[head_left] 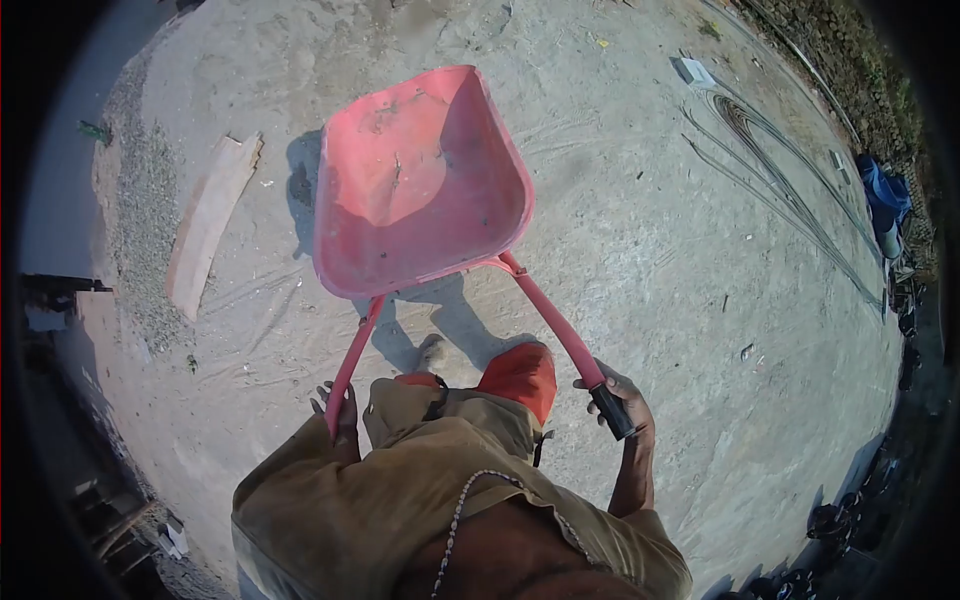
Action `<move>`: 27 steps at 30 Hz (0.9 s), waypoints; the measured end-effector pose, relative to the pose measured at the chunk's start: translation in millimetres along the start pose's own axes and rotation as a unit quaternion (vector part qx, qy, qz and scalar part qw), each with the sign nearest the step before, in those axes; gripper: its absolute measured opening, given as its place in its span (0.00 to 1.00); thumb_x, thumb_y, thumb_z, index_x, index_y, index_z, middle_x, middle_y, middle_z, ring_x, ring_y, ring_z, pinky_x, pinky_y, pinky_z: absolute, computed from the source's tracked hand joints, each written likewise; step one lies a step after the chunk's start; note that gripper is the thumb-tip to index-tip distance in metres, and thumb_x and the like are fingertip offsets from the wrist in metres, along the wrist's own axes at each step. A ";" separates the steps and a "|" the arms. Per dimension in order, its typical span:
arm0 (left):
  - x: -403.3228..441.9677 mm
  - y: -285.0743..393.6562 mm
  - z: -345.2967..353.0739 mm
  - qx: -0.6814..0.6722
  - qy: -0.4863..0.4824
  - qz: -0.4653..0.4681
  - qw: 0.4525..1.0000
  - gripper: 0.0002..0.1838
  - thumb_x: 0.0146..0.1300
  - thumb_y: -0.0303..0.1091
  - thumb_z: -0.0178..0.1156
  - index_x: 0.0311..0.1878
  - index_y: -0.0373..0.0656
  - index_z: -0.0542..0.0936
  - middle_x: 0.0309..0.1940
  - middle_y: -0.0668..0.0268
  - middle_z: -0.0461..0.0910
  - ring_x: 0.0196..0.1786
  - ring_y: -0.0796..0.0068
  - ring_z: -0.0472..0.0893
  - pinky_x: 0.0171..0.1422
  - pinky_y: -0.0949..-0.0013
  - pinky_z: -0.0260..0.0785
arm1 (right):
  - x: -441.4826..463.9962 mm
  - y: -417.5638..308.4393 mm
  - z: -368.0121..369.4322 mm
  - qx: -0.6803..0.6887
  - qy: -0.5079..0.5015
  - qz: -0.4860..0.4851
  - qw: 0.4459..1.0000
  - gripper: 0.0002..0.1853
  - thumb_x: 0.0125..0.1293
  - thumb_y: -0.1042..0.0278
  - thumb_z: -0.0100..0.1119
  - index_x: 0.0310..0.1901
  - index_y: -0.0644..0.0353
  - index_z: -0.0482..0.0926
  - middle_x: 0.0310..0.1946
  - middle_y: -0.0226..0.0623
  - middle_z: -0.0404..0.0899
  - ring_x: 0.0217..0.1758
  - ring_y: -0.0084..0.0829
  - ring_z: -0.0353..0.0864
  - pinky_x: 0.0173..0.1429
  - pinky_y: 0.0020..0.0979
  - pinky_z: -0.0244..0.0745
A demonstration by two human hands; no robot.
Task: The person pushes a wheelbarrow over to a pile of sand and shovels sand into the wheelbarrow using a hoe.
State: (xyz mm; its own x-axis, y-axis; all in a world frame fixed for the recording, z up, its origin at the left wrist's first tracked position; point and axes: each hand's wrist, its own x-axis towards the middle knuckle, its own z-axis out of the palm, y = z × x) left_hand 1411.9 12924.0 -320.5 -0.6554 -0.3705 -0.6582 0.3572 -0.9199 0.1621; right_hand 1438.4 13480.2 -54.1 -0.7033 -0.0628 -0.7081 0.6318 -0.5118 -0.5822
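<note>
- We had the pink wheelbarrow (425,185) just ahead of our legs (520,380).
- Our right hand (634,398) curled around the black grip (612,413).
- Our left hand (347,420) touched the left handle (358,350); we couldn't tell whether it closed.
- We judged equal lift best for balance.

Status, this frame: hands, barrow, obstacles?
Left hand, right hand: gripping barrow handles. Tray: no load. Board lies left, rods right, both apart from barrow.
</note>
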 end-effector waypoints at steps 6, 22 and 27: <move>-119.8 -190.2 -31.3 -0.113 0.105 0.113 0.982 0.15 0.60 0.48 0.51 0.38 0.48 0.78 0.23 0.66 0.78 0.46 0.63 0.78 0.59 0.44 0.57 | 36.9 -164.9 -149.8 -0.107 -0.055 0.031 0.992 0.34 0.58 0.55 0.57 0.62 0.64 0.59 0.40 0.46 0.76 0.20 0.23 0.76 0.17 0.21 0.72; -124.6 -704.8 26.9 -0.427 0.114 0.241 0.864 0.15 0.60 0.47 0.51 0.38 0.46 0.78 0.27 0.65 0.79 0.46 0.62 0.77 0.58 0.42 0.58 | 311.5 -575.4 -323.9 -0.385 -0.189 0.101 0.898 0.30 0.58 0.58 0.57 0.59 0.63 0.64 0.36 0.39 0.77 0.20 0.21 0.73 0.19 0.20 0.68; -159.2 -825.3 61.0 -0.487 0.145 0.333 0.794 0.15 0.60 0.47 0.51 0.37 0.46 0.79 0.28 0.65 0.79 0.46 0.62 0.77 0.58 0.41 0.58 | 414.2 -711.0 -340.8 -0.383 -0.265 0.158 0.871 0.27 0.60 0.61 0.53 0.59 0.65 0.64 0.37 0.39 0.77 0.22 0.22 0.74 0.20 0.20 0.70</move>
State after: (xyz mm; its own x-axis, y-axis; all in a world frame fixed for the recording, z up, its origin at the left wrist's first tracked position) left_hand 1180.8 13734.3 -304.7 0.0249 -0.5584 -0.8292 0.9984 0.0557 -0.0076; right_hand 808.9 14110.1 -69.6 -0.3776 -0.5866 -0.7165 0.7104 0.3128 -0.6305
